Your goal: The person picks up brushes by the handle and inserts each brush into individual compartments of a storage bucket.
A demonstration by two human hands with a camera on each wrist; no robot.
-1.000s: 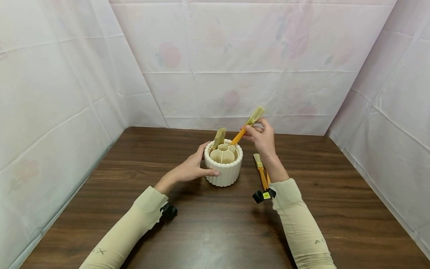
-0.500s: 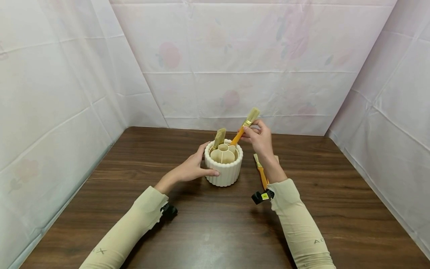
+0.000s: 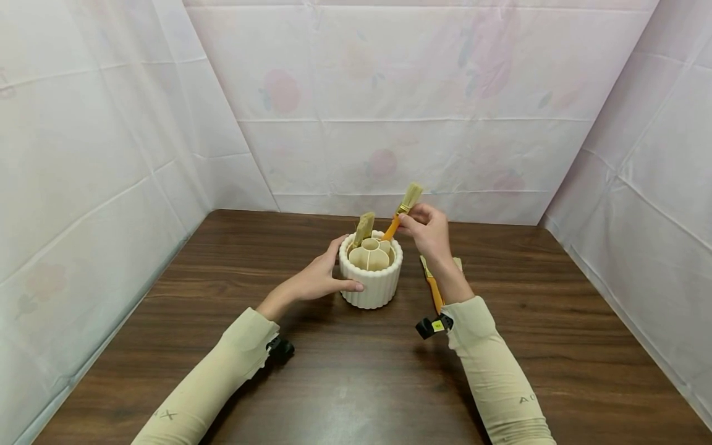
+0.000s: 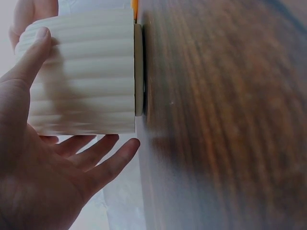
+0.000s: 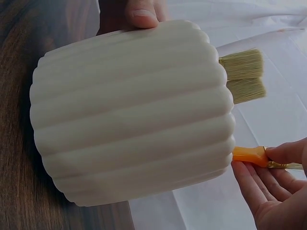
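While the left hand [image 3: 319, 278] steadies the ribbed cream holder [image 3: 371, 285] on the brown surface [image 3: 345, 383], thumb on the near wall and fingers wrapped round the far side, the right hand [image 3: 428, 230] pinches an orange-handled brush [image 3: 402, 212] by its metal band and upper handle. So the left grip is curled round the holder and the right grip is clamped on the brush. That brush stands tilted, bristles up and leaning right, with its handle end already inside an outer compartment at the holder's back-right rim. How deep it sits can't be told; the right wrist view shows only orange handle [image 5: 249, 154] coming out at the rim beside the fingertips [image 5: 288, 152].

Other brushes [image 3: 364, 227] already stand bristles-up in a back-left compartment; the right wrist view shows two bristle heads [image 5: 242, 75] there. More orange-handled brushes [image 3: 432, 285] lie flat on the surface just right of the holder, partly hidden by the right forearm.

Step in hand, as I judge it: seating this brush in its slot, nearly done. Next move likely calls for letting the handle slide to the bottom, opening the pinch without tipping the holder, then reaching for a loose brush on the right. Left hand should keep the holder braced.
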